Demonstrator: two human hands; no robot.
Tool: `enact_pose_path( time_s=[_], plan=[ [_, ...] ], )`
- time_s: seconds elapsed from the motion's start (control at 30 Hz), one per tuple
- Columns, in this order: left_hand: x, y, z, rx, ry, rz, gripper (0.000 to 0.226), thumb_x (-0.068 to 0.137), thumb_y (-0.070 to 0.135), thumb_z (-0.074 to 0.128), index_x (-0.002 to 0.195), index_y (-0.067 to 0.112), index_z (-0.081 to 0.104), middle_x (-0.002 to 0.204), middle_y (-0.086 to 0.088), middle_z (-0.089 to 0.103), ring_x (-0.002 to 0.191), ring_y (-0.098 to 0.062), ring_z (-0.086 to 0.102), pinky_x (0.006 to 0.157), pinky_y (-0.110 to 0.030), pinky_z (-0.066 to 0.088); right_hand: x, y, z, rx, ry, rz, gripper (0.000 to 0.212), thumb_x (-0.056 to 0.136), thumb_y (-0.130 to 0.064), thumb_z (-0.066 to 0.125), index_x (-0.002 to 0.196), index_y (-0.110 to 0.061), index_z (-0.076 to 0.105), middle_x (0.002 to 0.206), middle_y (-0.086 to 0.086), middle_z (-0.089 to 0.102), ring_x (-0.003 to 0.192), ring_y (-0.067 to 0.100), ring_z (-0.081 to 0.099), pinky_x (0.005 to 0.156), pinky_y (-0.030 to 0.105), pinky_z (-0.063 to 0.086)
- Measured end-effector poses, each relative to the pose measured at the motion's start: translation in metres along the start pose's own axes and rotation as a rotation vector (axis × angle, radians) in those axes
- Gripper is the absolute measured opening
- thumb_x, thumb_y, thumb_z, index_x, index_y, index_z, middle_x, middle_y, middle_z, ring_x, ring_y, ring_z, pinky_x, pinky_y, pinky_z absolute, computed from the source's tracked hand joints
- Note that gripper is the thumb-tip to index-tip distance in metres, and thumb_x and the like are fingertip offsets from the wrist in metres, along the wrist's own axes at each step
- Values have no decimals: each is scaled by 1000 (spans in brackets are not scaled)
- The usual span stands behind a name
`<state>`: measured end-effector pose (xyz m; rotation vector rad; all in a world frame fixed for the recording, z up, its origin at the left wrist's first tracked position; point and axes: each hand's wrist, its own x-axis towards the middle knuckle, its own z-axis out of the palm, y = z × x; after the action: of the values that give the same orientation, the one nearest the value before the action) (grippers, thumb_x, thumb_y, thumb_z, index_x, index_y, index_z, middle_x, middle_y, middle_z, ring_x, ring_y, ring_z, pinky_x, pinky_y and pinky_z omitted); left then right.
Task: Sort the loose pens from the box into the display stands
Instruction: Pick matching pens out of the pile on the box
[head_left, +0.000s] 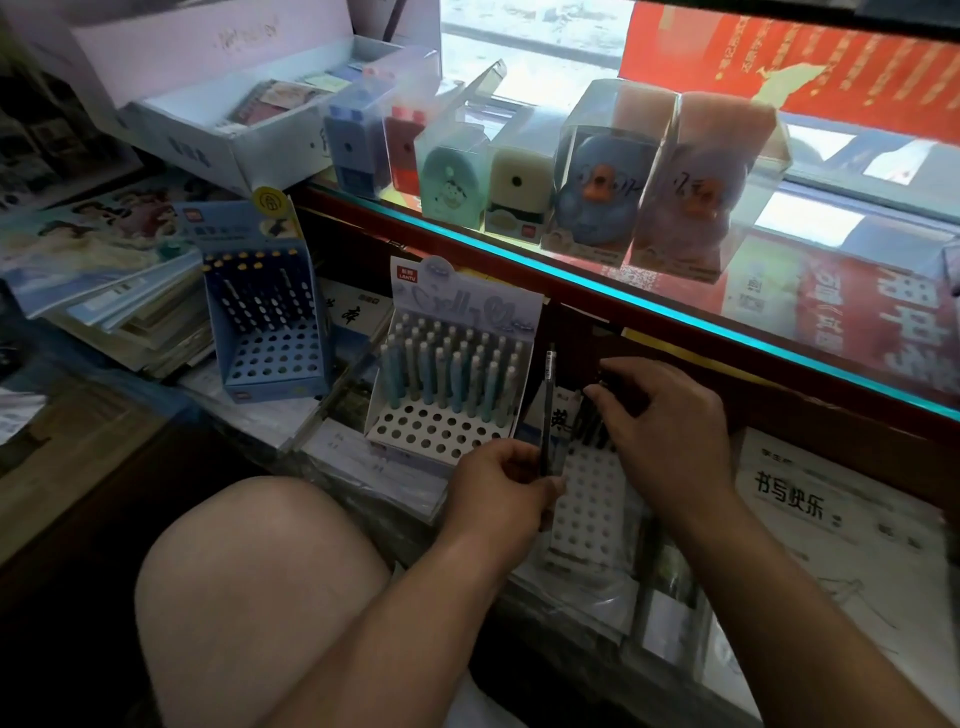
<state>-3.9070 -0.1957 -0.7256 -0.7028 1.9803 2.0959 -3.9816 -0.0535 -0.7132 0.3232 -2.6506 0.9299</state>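
My left hand (501, 480) pinches a dark pen (548, 410) and holds it upright beside a white perforated display stand (589, 501). My right hand (660, 421) reaches over the back rows of that stand, its fingers curled round the tops of several dark pens (592, 423) standing there. To the left stands a white display stand (441, 431) with several pale blue and teal pens (447, 364) in its rear rows. Farther left is a blue display stand (270, 358) with dark pens in its back rows. The box of loose pens is not visible.
A glass counter edge (623, 296) runs diagonally above the stands, with boxed pencil sharpeners (514, 176) on it. Stacks of notebooks (104, 291) lie at left. My bare knee (249, 582) is at the lower left. Printed paper packs (831, 519) lie at right.
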Motion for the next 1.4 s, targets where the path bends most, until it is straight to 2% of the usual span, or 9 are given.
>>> enact_pose_path(
  time_s=[0.17,0.37,0.57,0.7,0.8,0.97,1.1,1.3,1.4],
  plan=[
    [-1,2,1,-12,-11,-3,24,91,4,71,89,27,66,97,3,72,96,-15,70,85,-38,62,0,6,4,-116,0,-68,21,92,-32,71,107,-18,68,95,-2,70,77,7,53,64,21,38],
    [2,-2,1,25,0,-4,19,90,6,73,95,24,70,100,0,74,97,-17,72,87,-42,62,-4,12,11,-179,-75,-81,22,95,-32,64,106,-16,75,101,-3,58,79,6,50,63,13,34],
    [4,-7,4,212,-39,90,19,89,15,76,101,30,73,100,8,75,98,-7,70,94,-38,58,6,-13,-16,432,-123,140,12,95,-32,66,106,-27,70,96,-15,68,88,-5,63,69,3,47],
    [4,-10,7,309,-50,152,23,88,20,77,107,31,71,102,11,73,99,-2,67,95,-33,57,7,-21,-28,439,-195,82,6,95,-26,67,98,-29,72,90,-15,70,88,-5,65,71,4,47],
    [5,-10,5,348,-15,183,23,87,24,79,107,30,69,102,12,71,97,-1,66,90,-27,57,6,-18,-34,452,-137,89,9,95,-26,67,101,-32,71,94,-19,70,91,-6,65,75,7,51],
    [6,-13,3,560,-30,117,26,86,26,79,98,30,56,99,11,63,92,-3,59,80,-22,50,6,-1,-37,457,50,165,16,92,-27,72,108,-28,73,101,-14,71,96,6,69,85,32,60],
    [8,-16,5,576,-50,90,24,88,23,77,99,29,57,96,13,61,84,3,55,66,-12,42,3,12,-26,271,34,110,12,92,-33,71,103,-30,73,100,-10,68,94,2,63,81,21,53],
    [10,-17,7,471,-53,23,26,84,19,81,93,29,58,98,3,65,93,-15,66,87,-41,61,-5,20,-8,194,8,96,19,93,-30,70,109,-21,74,101,-11,64,93,-2,58,80,14,45],
    [11,-17,6,466,-53,23,26,84,19,81,93,29,59,98,3,66,94,-16,66,87,-43,61,-3,20,-6,188,22,96,21,93,-31,71,109,-19,75,103,-8,67,96,5,61,84,21,50]
  ],
)
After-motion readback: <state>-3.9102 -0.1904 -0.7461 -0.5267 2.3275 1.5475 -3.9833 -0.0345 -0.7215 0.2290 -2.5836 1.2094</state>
